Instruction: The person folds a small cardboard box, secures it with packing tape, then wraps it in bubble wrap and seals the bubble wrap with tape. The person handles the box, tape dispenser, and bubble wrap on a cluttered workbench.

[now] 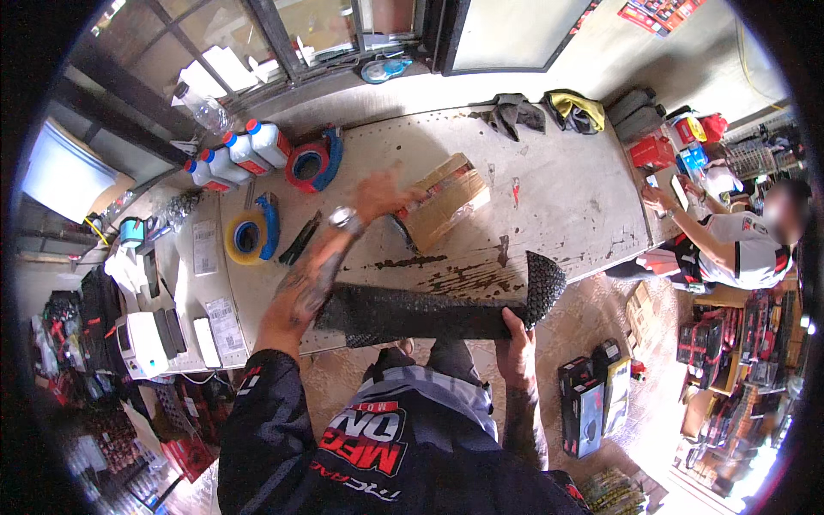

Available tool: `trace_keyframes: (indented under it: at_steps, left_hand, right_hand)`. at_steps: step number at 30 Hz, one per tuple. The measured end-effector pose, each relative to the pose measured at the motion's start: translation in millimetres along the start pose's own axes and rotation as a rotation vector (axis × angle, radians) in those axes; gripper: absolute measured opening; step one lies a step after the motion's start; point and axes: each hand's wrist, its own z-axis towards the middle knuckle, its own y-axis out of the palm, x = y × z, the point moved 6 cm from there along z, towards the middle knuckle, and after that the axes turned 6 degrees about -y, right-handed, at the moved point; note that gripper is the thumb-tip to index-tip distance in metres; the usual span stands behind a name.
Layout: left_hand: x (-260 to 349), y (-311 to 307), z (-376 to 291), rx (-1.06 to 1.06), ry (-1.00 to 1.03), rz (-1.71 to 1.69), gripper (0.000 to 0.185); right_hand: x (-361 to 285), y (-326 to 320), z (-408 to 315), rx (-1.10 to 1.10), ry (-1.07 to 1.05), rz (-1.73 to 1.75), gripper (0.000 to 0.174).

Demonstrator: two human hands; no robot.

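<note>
My right hand grips the right end of a long strip of black bubble wrap, which lies along the near edge of the worktable. The wrap's far right end curls upward beside my thumb. My left hand, blurred, is over the table at the left end of a brown cardboard box bound with tape; whether it touches the box I cannot tell. A dark-handled cutter lies left of my left forearm. Two tape dispensers, one with yellowish tape and one with red, stand farther left.
Several white bottles with red or blue caps line the back left. Cloths lie at the back. A label printer and printed labels are at the left. Another person works at the table's right end. Boxes stand on the floor.
</note>
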Motion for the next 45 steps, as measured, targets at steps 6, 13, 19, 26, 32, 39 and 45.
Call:
trace_keyframes:
  at_steps: [6,13,19,26,32,39,45]
  left_hand:
    - [20.8,53.2,30.8,-0.504,0.09,-0.287,0.086]
    - [15.5,80.9,26.7,-0.32,0.025,-0.087,0.089]
    - [43.0,28.2,-17.2,-0.019,-0.008,0.045,0.1]
    - [49.6,-173.8,-101.3,0.585,-0.223,-0.002,0.088]
    - [37.4,-208.3,-207.3,0.726,-0.401,-0.208,0.079]
    - [18.9,8.0,-195.8,0.261,-0.624,-0.909,0.051]
    - [0.9,119.5,-186.3,0.147,-0.715,-1.069,0.065]
  right_hand:
    - [26.6,-20.2,41.5,-0.131,0.005,-0.132,0.034]
    - [44.7,-12.1,102.5,-0.224,0.21,0.115,0.033]
    - [19.0,-8.6,150.3,-0.579,-0.224,-0.662,0.033]
    - [44.6,51.6,245.4,-0.421,0.298,0.1,0.034]
    - [42.9,150.7,342.4,-0.495,0.339,-0.001,0.04]
    - [92.3,177.6,378.4,-0.672,0.37,-0.29,0.069]
    - [66.8,102.1,353.1,-0.917,-0.178,-0.821,0.053]
